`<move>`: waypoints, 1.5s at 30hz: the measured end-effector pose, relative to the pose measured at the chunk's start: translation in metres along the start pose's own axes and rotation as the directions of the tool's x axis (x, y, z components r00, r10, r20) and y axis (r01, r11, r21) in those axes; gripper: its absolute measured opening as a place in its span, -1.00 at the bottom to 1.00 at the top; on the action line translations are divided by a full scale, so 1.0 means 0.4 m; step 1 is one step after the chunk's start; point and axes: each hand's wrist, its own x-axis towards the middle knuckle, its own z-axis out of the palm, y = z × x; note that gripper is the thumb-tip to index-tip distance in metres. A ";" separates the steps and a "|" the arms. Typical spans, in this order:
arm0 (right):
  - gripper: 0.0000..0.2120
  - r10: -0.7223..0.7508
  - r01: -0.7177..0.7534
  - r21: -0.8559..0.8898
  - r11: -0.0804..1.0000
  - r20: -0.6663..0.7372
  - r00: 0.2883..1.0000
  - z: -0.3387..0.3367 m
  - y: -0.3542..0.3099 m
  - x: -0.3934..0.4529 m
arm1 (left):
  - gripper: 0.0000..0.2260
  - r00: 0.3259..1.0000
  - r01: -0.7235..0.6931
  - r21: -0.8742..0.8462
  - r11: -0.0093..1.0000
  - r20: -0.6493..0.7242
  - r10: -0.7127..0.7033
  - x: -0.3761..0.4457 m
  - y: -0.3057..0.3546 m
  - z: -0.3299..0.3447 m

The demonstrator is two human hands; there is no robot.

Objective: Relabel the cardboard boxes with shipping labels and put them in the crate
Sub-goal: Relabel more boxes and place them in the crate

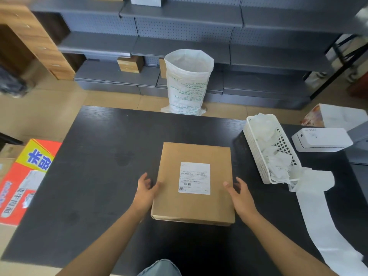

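Denim-covered knee (pixel 160 268) of the person is showing at the very bottom edge, and from there both bare forearms are reaching forward over the black table (pixel 103 176), coming closer together toward a flat cardboard box (pixel 193 206) that is lying in the middle of it. Left hand (pixel 146 189) is standing at the left side of the box with the palm turned inward and the fingers relaxed and a little spread; the fingertips are sitting just at the box edge, but I cannot tell if they are really touching it. Right hand (pixel 240 193) is mirroring this at the right side, fingers loosely extended, the thumb lying near the top edge of the box, and it is not gripping anything. On the top face of the box a white shipping label (pixel 194 178) is sticking, with small print and a barcode. To the right of the box a white plastic basket (pixel 256 154) is standing, filled with crumpled white paper, and a long strip of white backing paper (pixel 322 222) is running from it toward the near edge of the table. Behind the basket a white label printer (pixel 322 139) is sitting. Beyond the table a white woven sack (pixel 188 82) is standing open on the floor in front of grey shelves (pixel 179 46), and at the left of the table a red and yellow carton (pixel 23 180) is lying.
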 end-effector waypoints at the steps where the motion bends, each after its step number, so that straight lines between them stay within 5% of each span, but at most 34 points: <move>1: -0.33 0.027 -0.027 0.009 1.000 0.017 0.999 0.002 0.001 -0.001 | -0.37 0.996 0.014 0.043 0.999 0.084 -0.017 -0.007 -0.007 -0.003; 3: -0.41 0.078 -0.079 0.018 0.997 0.053 0.996 0.010 0.003 -0.003 | -0.40 0.986 0.037 0.103 0.994 0.157 -0.053 -0.018 -0.014 0.002; 13: -0.46 0.139 -0.141 0.109 0.984 0.026 0.990 0.011 -0.017 -0.022 | -0.42 0.990 0.075 0.099 0.992 0.110 -0.086 -0.028 0.030 0.007; 28: -0.45 -0.015 0.045 0.209 0.977 -0.141 0.990 -0.109 -0.170 -0.105 | -0.47 0.972 -0.073 0.097 0.993 0.228 0.049 -0.023 0.297 0.053; 35: -0.66 -0.057 0.134 0.239 0.962 -0.305 0.951 -0.301 -0.206 -0.188 | -0.44 0.925 -0.171 0.086 0.981 0.356 0.130 -0.089 0.417 0.211; 45: -0.48 0.125 0.122 0.420 0.899 -0.515 0.848 -0.618 0.099 -0.467 | -0.48 0.824 -0.290 0.255 0.922 0.557 0.106 -0.390 0.353 0.597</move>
